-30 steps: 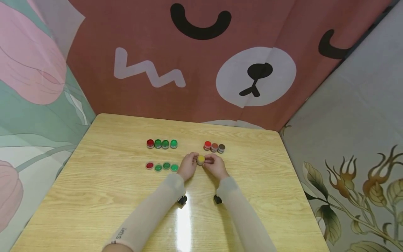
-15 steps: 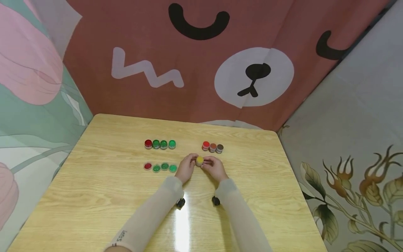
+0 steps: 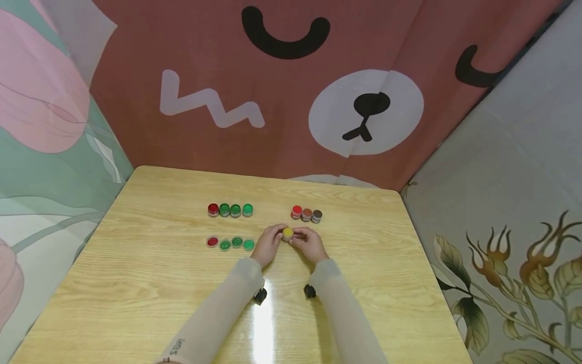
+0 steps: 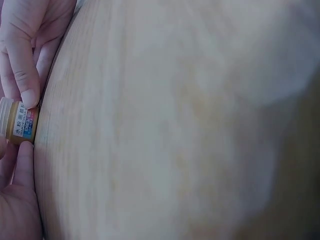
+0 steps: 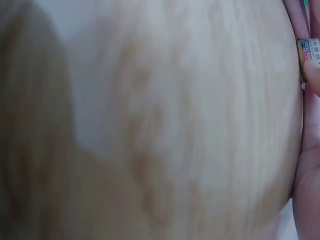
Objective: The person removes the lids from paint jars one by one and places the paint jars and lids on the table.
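Note:
A small yellow paint jar (image 3: 288, 232) stands on the table between both hands, its yellow top facing up. My left hand (image 3: 267, 246) holds it from the left side with its fingertips. From the right, my right hand (image 3: 310, 244) pinches it with thumb and fingers. In the left wrist view the paint jar (image 4: 21, 121) shows a printed label and a pale, see-through lid rim, with a fingertip of the right hand on the label. Only the label edge of the jar (image 5: 307, 52) shows in the right wrist view, a thumb against it.
Behind the hands is a short row of red, brown and dark jars (image 3: 306, 215). Farther left stands a row of red and green jars (image 3: 230, 210). Before that row lie several flat round lids (image 3: 231, 243) with matching colours. A patterned cloth (image 3: 204, 141) hangs behind the wooden table (image 3: 136, 263).
The head view has shifted slightly. Both hands stay at the yellow paint jar with little visible movement, and the other jars and lids keep their places.

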Demonstrator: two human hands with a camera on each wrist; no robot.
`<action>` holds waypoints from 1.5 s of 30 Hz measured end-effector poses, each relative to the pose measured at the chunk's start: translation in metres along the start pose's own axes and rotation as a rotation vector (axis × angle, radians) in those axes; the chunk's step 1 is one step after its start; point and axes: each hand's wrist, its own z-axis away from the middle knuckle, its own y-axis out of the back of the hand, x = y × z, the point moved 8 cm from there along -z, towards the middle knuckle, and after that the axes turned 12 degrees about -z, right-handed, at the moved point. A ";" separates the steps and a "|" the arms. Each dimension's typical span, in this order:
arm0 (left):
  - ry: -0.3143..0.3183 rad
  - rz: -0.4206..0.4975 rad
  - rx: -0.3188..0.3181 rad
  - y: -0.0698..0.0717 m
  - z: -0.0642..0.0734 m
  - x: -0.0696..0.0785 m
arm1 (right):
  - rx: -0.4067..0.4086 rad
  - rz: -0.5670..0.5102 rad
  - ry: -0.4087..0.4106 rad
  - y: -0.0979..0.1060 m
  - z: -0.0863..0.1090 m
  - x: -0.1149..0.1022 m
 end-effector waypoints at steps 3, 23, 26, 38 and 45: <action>0.003 -0.005 -0.013 -0.001 0.000 -0.002 | -0.002 0.014 0.005 0.000 0.002 -0.002; 0.031 -0.020 -0.065 -0.002 -0.001 -0.003 | 0.008 0.038 0.016 0.001 -0.002 -0.002; 0.032 -0.029 -0.062 -0.003 0.000 -0.003 | 0.006 0.041 0.009 0.002 -0.001 -0.001; 0.074 0.133 -0.080 -0.007 -0.002 -0.007 | 0.007 0.036 0.001 0.000 0.005 -0.012; 0.011 -0.024 -0.076 -0.006 -0.001 -0.006 | 0.014 0.035 -0.023 0.002 0.000 0.001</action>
